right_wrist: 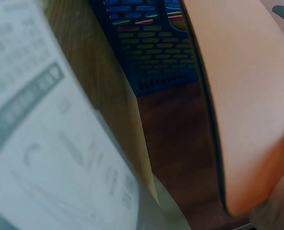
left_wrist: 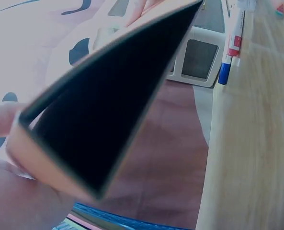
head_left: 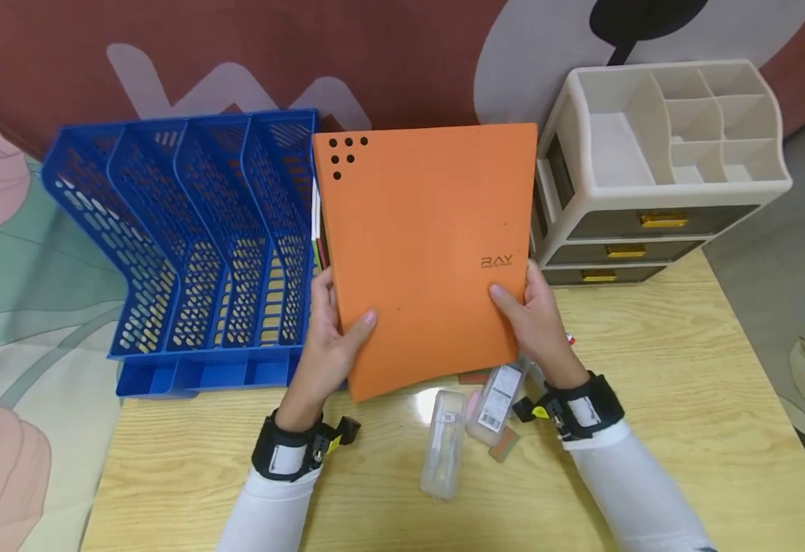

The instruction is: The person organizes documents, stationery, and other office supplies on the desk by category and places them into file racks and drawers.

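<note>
An orange file folder (head_left: 430, 230) with RAY printed on it and a cluster of dark holes in its upper left corner is held up above the table. My left hand (head_left: 326, 337) grips its left edge, thumb on the front cover. On the opposite edge, my right hand (head_left: 537, 322) holds it the same way; the other fingers are mostly hidden behind. Seen from below in the left wrist view, the folder (left_wrist: 103, 105) gapes between its covers, with a dark inside. In the right wrist view its smooth orange cover (right_wrist: 247, 96) stands beside my fingers.
A blue slotted file rack (head_left: 188, 238) stands left, with thin books at its right end. At the right is a cream drawer organizer (head_left: 623, 192). Clear plastic cases (head_left: 444, 445) and small pieces lie on the wooden table (head_left: 651, 368). Markers (left_wrist: 230, 52) lie near the organizer.
</note>
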`<state>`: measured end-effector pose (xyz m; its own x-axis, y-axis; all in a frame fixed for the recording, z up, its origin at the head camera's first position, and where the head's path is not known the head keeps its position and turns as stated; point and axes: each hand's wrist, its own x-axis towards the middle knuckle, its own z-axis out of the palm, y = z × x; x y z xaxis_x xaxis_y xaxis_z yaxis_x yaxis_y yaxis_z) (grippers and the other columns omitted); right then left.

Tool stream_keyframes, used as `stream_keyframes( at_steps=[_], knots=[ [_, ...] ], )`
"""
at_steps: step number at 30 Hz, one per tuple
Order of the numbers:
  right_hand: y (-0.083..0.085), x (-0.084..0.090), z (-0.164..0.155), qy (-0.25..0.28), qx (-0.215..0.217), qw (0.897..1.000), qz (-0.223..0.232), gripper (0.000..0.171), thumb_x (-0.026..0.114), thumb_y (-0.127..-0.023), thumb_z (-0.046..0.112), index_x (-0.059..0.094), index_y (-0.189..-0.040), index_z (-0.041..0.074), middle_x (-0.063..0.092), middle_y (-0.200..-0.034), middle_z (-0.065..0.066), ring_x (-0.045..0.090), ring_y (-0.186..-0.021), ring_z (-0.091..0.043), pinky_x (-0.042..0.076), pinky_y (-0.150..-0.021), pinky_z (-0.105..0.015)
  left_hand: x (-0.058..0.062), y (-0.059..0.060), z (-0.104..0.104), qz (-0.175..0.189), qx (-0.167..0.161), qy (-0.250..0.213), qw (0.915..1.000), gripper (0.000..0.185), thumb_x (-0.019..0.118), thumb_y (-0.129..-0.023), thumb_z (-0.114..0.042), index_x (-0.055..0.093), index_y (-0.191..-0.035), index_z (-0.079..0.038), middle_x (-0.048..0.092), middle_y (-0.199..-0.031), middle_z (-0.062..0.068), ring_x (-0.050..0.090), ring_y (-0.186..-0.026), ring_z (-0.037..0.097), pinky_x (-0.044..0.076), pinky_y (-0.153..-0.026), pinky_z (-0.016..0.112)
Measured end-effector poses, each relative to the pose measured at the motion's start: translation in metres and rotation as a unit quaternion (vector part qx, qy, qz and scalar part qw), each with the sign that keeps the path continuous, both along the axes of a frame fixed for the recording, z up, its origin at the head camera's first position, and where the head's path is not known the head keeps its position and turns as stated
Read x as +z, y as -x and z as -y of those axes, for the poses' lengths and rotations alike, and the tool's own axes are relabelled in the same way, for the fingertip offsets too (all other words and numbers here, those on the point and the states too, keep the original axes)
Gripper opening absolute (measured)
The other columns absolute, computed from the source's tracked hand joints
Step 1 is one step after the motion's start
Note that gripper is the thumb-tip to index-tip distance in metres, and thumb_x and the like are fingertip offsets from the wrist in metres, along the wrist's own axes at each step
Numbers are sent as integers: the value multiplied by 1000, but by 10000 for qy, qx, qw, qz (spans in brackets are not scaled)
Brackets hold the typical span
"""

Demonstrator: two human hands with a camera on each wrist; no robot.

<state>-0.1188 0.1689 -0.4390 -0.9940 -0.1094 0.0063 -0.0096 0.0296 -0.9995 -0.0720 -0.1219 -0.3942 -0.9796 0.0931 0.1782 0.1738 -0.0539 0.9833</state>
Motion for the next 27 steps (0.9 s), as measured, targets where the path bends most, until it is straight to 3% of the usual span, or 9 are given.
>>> stream_keyframes(
  at_steps=[5, 14, 27],
  knots=[
    [-4, 0, -3, 82, 52, 9998, -161, 47, 60, -104, 13, 41, -148, 12, 67, -121, 7, 70, -98, -10, 60, -82, -23, 7, 3, 4, 236, 114, -123, 9996, 58, 63, -96, 6, 31, -142, -9, 53, -138, 14, 59, -122, 25, 55, -97, 33],
    [-8, 2, -4, 172, 206, 9977, -628, 43, 59, -102, 0, 46, -141, 13, 68, -120, 8, 68, -100, -10, 58, -83, -22, 18, 12, 9, 531, 139, -37, 9985, 75, 70, -92, 1, 30, -154, -16, 51, -144, 11, 54, -132, 29, 48, -108, 53],
    [-15, 8, -6, 208, 424, 9943, -951, 46, 58, -100, -6, 45, -140, 13, 68, -119, 9, 69, -102, -7, 59, -85, -21, 20, 14, 13, 1049, -236, -127, 9941, 65, 76, -83, 11, 50, -137, -15, 64, -128, 4, 63, -120, 25, 53, -99, 39]
  ],
)
